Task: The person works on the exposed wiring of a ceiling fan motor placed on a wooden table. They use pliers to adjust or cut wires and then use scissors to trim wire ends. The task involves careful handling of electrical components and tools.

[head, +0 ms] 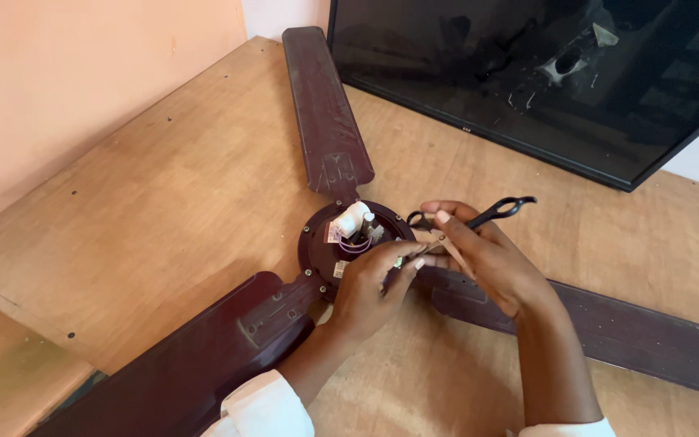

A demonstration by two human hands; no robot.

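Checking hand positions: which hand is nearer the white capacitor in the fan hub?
Left. The left hand sits at the hub's lower edge, just below the white capacitor; the right hand, holding scissors, is farther right.

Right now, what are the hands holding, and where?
The right hand holds black-handled scissors around their middle. The left hand pinches something small at the fan hub; too small to tell.

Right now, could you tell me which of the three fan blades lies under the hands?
The blade running off to the right; the right hand lies over its root, unlike the other two.
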